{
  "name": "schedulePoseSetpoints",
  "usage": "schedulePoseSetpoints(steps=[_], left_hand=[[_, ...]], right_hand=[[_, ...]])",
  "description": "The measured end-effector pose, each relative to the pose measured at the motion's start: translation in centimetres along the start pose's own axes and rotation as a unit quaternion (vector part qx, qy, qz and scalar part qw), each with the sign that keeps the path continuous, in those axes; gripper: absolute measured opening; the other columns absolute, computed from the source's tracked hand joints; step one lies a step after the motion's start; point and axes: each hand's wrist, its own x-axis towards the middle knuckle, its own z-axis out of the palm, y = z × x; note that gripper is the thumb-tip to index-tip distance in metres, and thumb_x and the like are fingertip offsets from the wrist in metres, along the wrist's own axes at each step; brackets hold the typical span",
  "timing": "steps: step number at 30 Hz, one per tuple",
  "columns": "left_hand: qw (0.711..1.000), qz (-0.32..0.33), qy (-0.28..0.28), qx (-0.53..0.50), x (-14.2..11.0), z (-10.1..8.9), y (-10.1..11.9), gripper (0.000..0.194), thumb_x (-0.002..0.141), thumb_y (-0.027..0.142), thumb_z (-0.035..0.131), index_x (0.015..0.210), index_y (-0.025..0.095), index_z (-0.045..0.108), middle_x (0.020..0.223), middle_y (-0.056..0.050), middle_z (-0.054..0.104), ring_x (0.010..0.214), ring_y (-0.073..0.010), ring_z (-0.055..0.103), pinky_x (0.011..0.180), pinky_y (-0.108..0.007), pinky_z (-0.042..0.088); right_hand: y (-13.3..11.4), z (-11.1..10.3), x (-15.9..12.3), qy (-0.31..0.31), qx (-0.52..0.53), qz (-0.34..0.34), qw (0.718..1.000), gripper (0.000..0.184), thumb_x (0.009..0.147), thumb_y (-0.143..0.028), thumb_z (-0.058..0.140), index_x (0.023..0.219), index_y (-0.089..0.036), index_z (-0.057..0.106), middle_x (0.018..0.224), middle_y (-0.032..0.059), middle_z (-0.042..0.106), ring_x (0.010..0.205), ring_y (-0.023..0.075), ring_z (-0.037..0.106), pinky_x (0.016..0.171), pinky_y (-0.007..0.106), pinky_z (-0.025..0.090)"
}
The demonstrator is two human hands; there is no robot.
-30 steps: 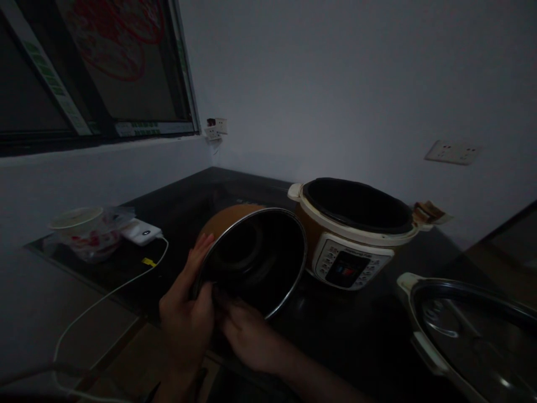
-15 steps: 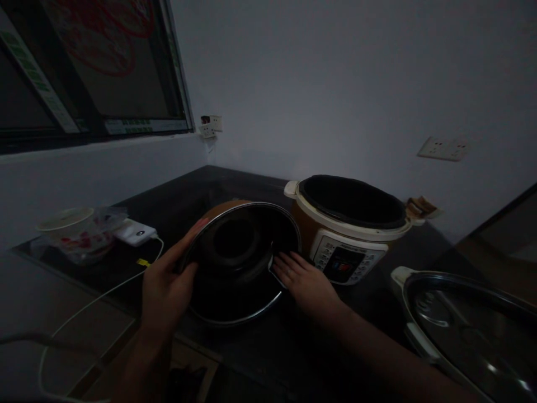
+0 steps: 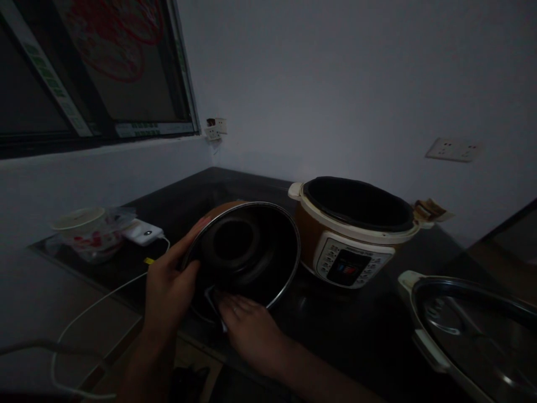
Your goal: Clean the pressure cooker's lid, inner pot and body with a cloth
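A dark inner pot with a shiny rim and brownish outside is tilted on the counter, its mouth facing me. My left hand grips its left rim, thumb inside and fingers along the outside. At the lower rim, my right hand presses a thin pale cloth against the inner wall; most of the cloth is hidden under the fingers. Right of the pot stands the electric pressure cooker body, uncovered, with a control panel on its front. Its lid lies at the right edge.
A plastic-wrapped tub and a white power bank with a cable lie on the left of the dark counter. Wall sockets are at the back right. A window is at upper left.
My right hand has moved with the cloth from the pot's right inner side down and left to its lower rim. My left hand keeps its hold. The view has shifted slightly.
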Motion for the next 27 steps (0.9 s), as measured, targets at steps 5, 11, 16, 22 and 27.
schedulePoseSetpoints(steps=[5, 11, 16, 22, 27], left_hand=[[0.998, -0.011, -0.057, 0.001, 1.7, -1.1, 0.3, 0.056, 0.068, 0.009, 0.054, 0.12, 0.028, 0.065, 0.128, 0.004, 0.063, 0.125, -0.027, 0.053, 0.112, -0.046, 0.036], [0.988, 0.012, -0.151, 0.04, 4.1, -2.0, 1.0, 0.054, 0.071, 0.019, 0.06, 0.124, 0.027, 0.062, 0.135, 0.002, 0.058, 0.127, -0.0304, 0.05, 0.113, -0.047, 0.034], [0.979, 0.082, -0.145, 0.113, 3.5, -3.3, 0.3, 0.074, 0.08, 0.031, 0.063, 0.146, 0.038, 0.03, 0.156, 0.007, 0.028, 0.144, -0.0247, 0.023, 0.119, -0.047, 0.014], [0.999, -0.019, 0.039, 0.018, -2.6, -1.6, -1.9, 0.07, 0.08, 0.03, 0.066, 0.143, 0.037, 0.036, 0.151, 0.001, 0.038, 0.141, -0.0245, 0.031, 0.117, -0.044, 0.024], [0.983, -0.059, 0.17, 0.035, -5.7, 1.0, -2.7, 0.063, 0.082, 0.028, 0.064, 0.14, 0.036, 0.04, 0.147, -0.001, 0.044, 0.136, -0.0232, 0.039, 0.116, -0.044, 0.029]], right_hand=[[4.7, -2.6, -2.3, -0.044, -0.146, -0.029, 0.988, 0.038, 0.095, -0.017, 0.043, 0.132, -0.009, 0.05, 0.136, 0.0115, 0.055, 0.125, 0.0225, 0.052, 0.104, 0.039, 0.043], [6.6, -4.9, -3.5, -0.031, -0.24, -0.051, 0.969, 0.031, 0.093, -0.015, 0.048, 0.122, -0.011, 0.058, 0.124, 0.0116, 0.064, 0.115, 0.0228, 0.059, 0.099, 0.038, 0.044], [4.8, -3.9, -2.9, -0.022, -0.211, -0.051, 0.976, 0.031, 0.094, -0.016, 0.047, 0.123, -0.01, 0.057, 0.123, 0.0129, 0.064, 0.114, 0.0222, 0.059, 0.096, 0.038, 0.045], [2.4, -2.4, -2.1, -0.037, -0.134, 0.018, 0.99, 0.035, 0.096, -0.017, 0.041, 0.129, -0.012, 0.053, 0.129, 0.0097, 0.061, 0.118, 0.0225, 0.057, 0.096, 0.041, 0.046], [0.5, -0.9, -1.4, -0.05, -0.082, 0.056, 0.994, 0.04, 0.098, -0.019, 0.034, 0.136, -0.012, 0.046, 0.137, 0.0099, 0.054, 0.125, 0.0238, 0.051, 0.099, 0.044, 0.044]])
